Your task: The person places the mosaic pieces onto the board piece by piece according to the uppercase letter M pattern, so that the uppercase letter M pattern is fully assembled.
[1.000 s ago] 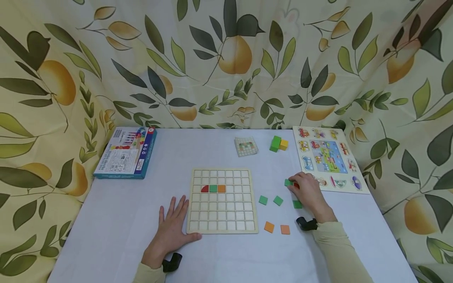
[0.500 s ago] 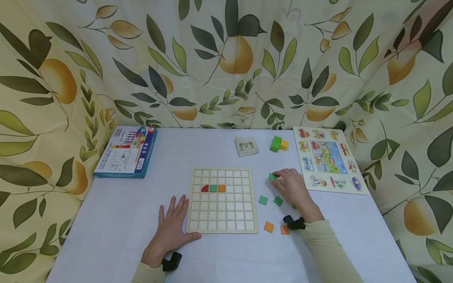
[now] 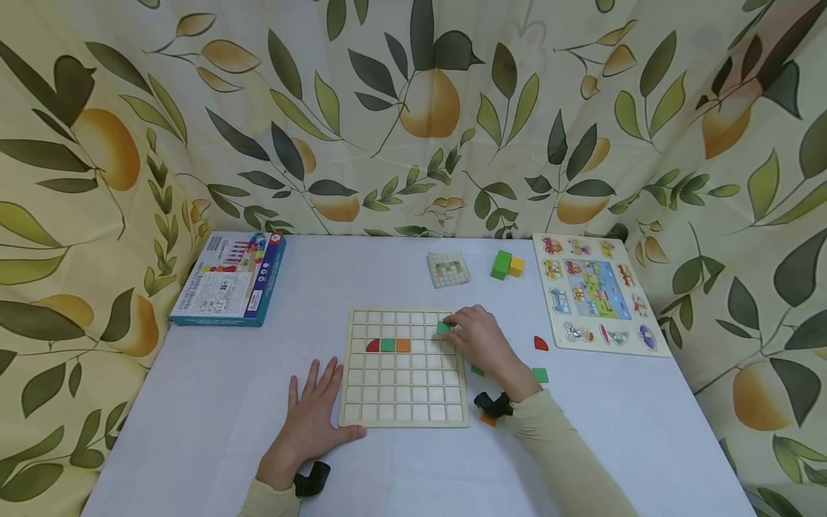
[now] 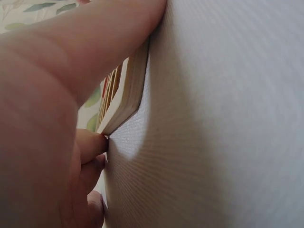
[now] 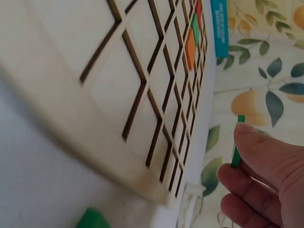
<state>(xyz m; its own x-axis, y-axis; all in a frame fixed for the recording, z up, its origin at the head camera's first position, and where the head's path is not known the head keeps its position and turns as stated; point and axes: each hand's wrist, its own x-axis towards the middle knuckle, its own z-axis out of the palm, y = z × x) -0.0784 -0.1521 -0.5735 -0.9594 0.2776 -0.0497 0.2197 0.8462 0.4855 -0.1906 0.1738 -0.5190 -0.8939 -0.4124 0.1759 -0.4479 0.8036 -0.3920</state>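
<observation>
A wooden grid board point(image 3: 403, 388) lies flat at the middle of the table. One row of it holds a red quarter-round tile point(image 3: 372, 346), a green square tile point(image 3: 388, 345) and an orange square tile point(image 3: 403, 346). My right hand point(image 3: 484, 345) pinches another green square tile point(image 5: 236, 149) between thumb and fingers, above the board's upper right corner. My left hand point(image 3: 311, 416) lies with fingers spread at the board's left edge, its thumb by the lower left corner. In the left wrist view, thumb and fingers are beside the board's edge point(image 4: 128, 92).
Right of the board lie a loose red tile point(image 3: 540, 343), a green tile point(image 3: 540, 375) and a partly hidden orange tile point(image 3: 487, 419). Behind are a small pattern card point(image 3: 449, 269), green and yellow blocks point(image 3: 501, 265) and a picture puzzle board point(image 3: 549, 316). A box point(image 3: 216, 294) lies back left.
My right hand has moved left from beside the puzzle board to over the grid board, carrying the green tile. The red tile it covered now shows. My left hand has stayed in place.
</observation>
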